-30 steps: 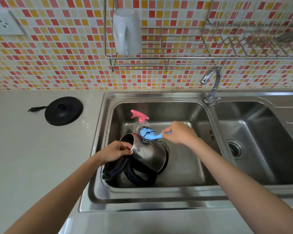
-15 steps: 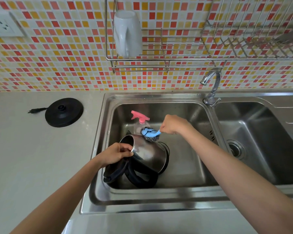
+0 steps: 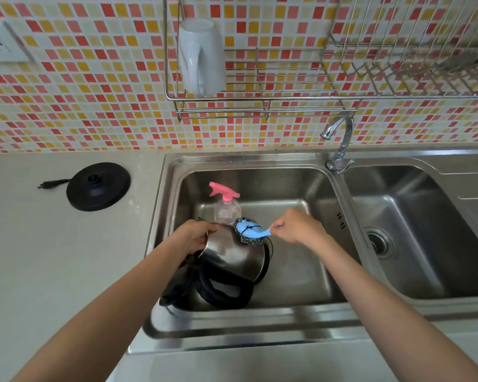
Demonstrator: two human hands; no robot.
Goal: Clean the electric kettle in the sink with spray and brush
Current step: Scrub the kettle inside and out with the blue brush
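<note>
A steel electric kettle (image 3: 232, 257) with a black handle lies tilted on its side in the left sink basin (image 3: 293, 274). My left hand (image 3: 195, 235) grips its rim at the mouth. In my right hand (image 3: 298, 226) I hold the blue handle of a brush (image 3: 250, 230), whose steel-wool head presses on the kettle's upper side near the base. Behind the kettle stands a clear spray bottle (image 3: 226, 208) with a pink trigger, untouched.
The kettle's black power base (image 3: 98, 186) with its cord sits on the counter to the left. A tap (image 3: 340, 142) stands between the two basins; the right basin (image 3: 414, 238) has a drain. Above hangs a wire rack (image 3: 260, 103) holding a white mug (image 3: 202, 56).
My right hand moved the brush over the kettle's side, first toward the far end, then back to the right. My left hand kept its grip on the rim.
</note>
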